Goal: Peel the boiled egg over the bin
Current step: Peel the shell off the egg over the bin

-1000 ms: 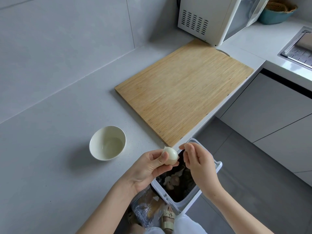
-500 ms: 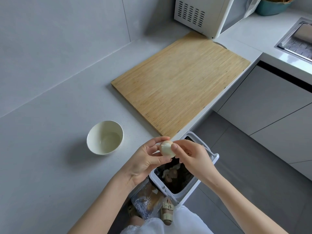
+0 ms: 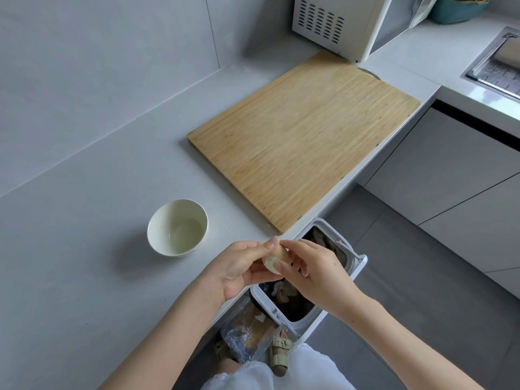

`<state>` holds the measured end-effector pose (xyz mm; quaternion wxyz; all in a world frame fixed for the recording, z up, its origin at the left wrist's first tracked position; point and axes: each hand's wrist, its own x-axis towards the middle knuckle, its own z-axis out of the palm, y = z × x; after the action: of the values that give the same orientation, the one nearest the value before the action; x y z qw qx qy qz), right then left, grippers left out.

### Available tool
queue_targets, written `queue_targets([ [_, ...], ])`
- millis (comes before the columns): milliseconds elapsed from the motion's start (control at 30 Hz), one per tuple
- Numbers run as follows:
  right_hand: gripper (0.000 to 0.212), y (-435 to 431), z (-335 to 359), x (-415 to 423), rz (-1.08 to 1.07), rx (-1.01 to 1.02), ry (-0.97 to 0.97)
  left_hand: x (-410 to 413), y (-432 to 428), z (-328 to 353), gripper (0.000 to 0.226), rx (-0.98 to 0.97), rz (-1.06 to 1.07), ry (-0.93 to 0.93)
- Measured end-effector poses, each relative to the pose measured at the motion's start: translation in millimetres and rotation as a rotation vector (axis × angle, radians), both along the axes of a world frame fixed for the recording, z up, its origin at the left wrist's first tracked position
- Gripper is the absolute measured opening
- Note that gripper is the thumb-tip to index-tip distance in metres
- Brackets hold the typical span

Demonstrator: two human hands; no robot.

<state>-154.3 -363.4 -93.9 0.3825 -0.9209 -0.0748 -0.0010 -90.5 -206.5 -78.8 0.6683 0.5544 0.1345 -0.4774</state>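
Observation:
The boiled egg (image 3: 274, 260) is pale, partly bared, and mostly hidden between my two hands. My left hand (image 3: 239, 267) grips it from the left with curled fingers and thumb. From the right, my right hand (image 3: 315, 270) pinches the egg with thumb and fingertips. Both hands hover just off the counter edge, above the open white bin (image 3: 356, 266) on the floor, whose dark inside holds scraps.
A small white bowl (image 3: 157, 220) stands on the grey counter left of my hands. A wooden cutting board (image 3: 304, 136) lies behind, with a white microwave (image 3: 351, 21) beyond it. A sink (image 3: 495, 68) is at far right. A plastic bag (image 3: 244, 333) lies by the bin.
My right hand, apart from the egg a second ago, has closed in and now pinches it. The egg has turned between my fingers and is more covered.

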Motion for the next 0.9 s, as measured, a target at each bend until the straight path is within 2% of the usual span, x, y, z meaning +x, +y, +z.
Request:
queue_targets([
  [167, 0.046, -2.4, 2.6, 2.8, 0.087, -0.051, -0.039, 0.3, 0.5, -1.0, 0.041, 0.030, 0.006, 0.015],
  [333, 0.057, 2.4, 2.0, 3.7, 0.104, -0.318, -0.212, 1.2, -1.6, -2.7, 0.049, 0.094, 0.047, 0.034],
  [500, 0.030, 0.1, -6.6, 5.6, 0.054, -0.467, -0.283, 2.8, -2.2, -1.4, 0.050, 0.104, 0.052, 0.057],
  [567, 0.032, -2.7, -10.0, 5.5, 0.024, -0.467, -0.317, 3.0, -1.9, -1.4, 0.051, 0.095, 0.049, 0.069],
  [633, 0.044, -6.2, -13.3, 6.3, -0.018, -0.427, -0.323, 3.3, -1.4, -1.9, 0.051, 0.086, 0.053, 0.087],
  [767, 0.050, -12.0, -21.3, 5.4, -0.122, -0.273, -0.226, 3.7, -1.7, -2.7, 0.054, 0.070, 0.062, 0.104],
  [833, 0.042, -13.9, -21.6, 4.7, -0.149, -0.227, -0.168, 3.5, -2.1, -2.8, 0.051, 0.067, 0.067, 0.098],
  [900, 0.023, -14.3, -19.0, 3.1, -0.141, -0.223, -0.142, 2.9, -2.5, -3.1, 0.047, 0.069, 0.070, 0.088],
])
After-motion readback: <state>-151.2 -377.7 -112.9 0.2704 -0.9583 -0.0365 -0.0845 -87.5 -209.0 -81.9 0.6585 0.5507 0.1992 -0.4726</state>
